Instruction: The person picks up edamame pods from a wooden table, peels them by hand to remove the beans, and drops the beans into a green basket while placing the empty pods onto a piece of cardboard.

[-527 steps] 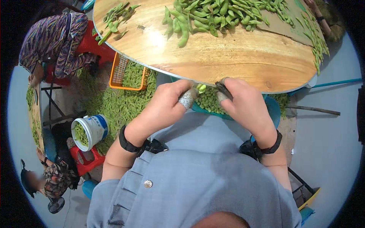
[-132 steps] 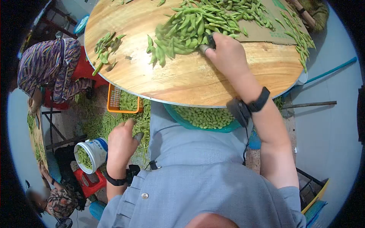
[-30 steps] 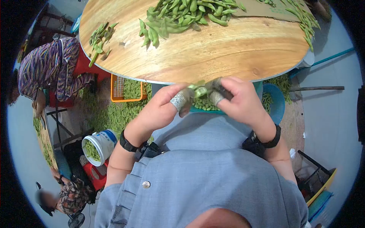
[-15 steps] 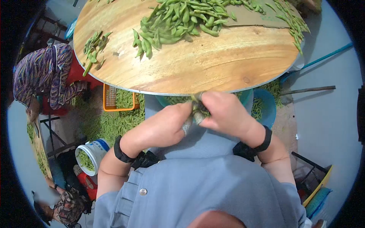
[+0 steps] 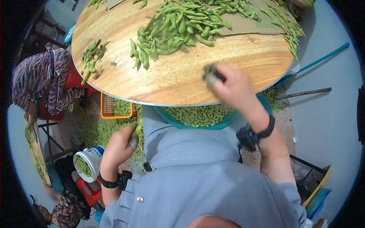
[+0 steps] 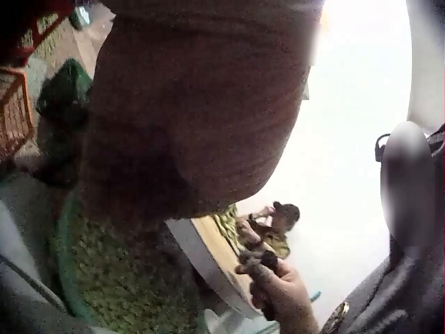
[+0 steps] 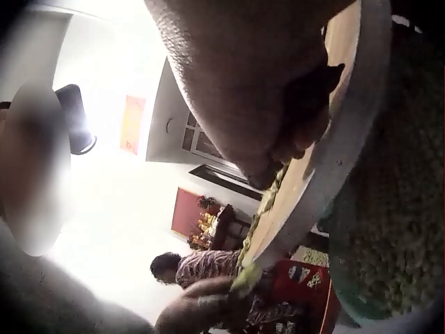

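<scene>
Low at the left, beside the lap, my left hand pinches a green soybean pod between thumb and fingers; in the right wrist view the same pod shows as a pale green blur. My right hand, blurred, is over the near part of the wooden table, its dark-covered fingertips loosely bent with nothing seen between them. Beyond it lies a heap of soybean pods. Under the table edge, a teal basin on the lap holds shelled green beans.
An orange basket stands left among pods strewn on the floor. A white bucket of pods is nearer. Dark pods lie at the table's left edge, cardboard at the far right. Other people sit to the left.
My hands, together at the table edge half a second ago, have parted. The left went down and left with the pod; the right moved forward over the table. The basin shows more fully.
</scene>
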